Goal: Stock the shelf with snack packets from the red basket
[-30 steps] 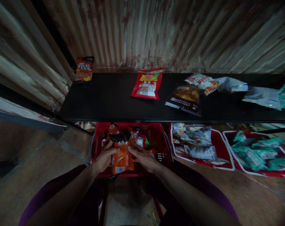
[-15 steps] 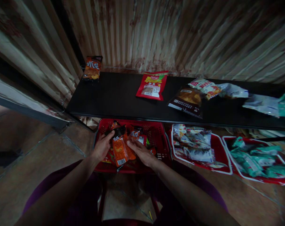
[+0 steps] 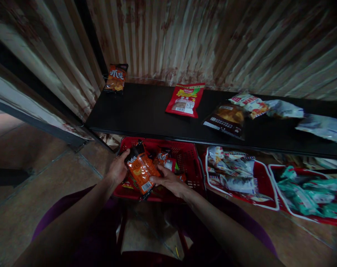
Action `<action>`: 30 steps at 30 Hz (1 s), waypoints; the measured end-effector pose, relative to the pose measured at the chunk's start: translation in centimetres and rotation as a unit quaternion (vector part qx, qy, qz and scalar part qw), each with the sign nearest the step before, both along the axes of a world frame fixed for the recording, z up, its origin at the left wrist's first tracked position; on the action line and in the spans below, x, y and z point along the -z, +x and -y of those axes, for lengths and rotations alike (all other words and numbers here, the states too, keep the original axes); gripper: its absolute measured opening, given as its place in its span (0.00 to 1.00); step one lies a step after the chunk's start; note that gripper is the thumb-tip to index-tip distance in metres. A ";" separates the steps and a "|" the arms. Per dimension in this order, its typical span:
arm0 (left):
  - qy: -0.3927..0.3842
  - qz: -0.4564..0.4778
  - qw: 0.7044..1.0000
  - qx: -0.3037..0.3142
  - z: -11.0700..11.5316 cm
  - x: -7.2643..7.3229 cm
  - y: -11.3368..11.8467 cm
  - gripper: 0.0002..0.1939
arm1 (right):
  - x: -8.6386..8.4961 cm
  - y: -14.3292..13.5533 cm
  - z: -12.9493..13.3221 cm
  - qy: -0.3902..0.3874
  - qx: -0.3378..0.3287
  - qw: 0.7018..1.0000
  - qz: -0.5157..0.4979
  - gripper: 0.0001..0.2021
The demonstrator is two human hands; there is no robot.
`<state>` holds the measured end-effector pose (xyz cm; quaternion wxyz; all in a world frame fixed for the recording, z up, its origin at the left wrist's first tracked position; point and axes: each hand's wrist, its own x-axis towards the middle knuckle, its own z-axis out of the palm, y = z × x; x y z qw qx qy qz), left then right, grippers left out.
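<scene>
An orange snack bag (image 3: 142, 172) with black ends is held between my two hands, tilted over the red basket (image 3: 193, 157). My left hand (image 3: 117, 170) grips its upper left edge, the thumb on top near the black end. At the lower right edge my right hand (image 3: 170, 181) closes on the bag; some of its fingers are hidden. Behind it in the basket lies another orange snack bag (image 3: 160, 157), among other packets partly covered by my hands and the held bag.
On the black shelf (image 3: 146, 107) lie an orange snack bag (image 3: 116, 78), a red packet (image 3: 185, 99), a brown bag (image 3: 226, 118) and several white packets (image 3: 285, 109). To the right stand a basket of white packets (image 3: 235, 172) and a basket of green packets (image 3: 302, 194).
The held snack bag has turned, its lower end swinging to the right. My right hand has shifted lower along its edge. The whole view has moved slightly.
</scene>
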<state>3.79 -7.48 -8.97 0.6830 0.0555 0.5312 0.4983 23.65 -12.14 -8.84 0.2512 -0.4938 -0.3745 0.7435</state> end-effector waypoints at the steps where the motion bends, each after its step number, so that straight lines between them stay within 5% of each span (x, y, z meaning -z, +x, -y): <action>1: -0.005 0.019 1.000 -0.006 -0.1 -0.1 0.0 0.09 | 0.0 0.1 -0.1 0.007 0.002 1.000 0.001 0.29; 8: -0.004 0.066 0.998 0.019 -0.2 -0.6 0.1 0.10 | -0.3 1.0 -0.3 0.020 0.000 1.000 -0.021 0.30; 18: 0.038 -0.008 0.995 0.091 -0.6 -0.5 -0.4 0.10 | -0.1 1.7 0.4 -0.002 0.011 1.000 -0.005 0.29; 24: 0.022 -0.001 0.999 0.043 -1.3 -1.5 -0.4 0.07 | -0.8 1.8 -0.2 -0.002 0.038 0.999 -0.028 0.27; 30: 0.016 0.005 1.000 -0.024 -1.6 -3.1 -1.2 0.06 | 0.3 1.9 -0.1 -0.034 0.164 0.982 -0.090 0.22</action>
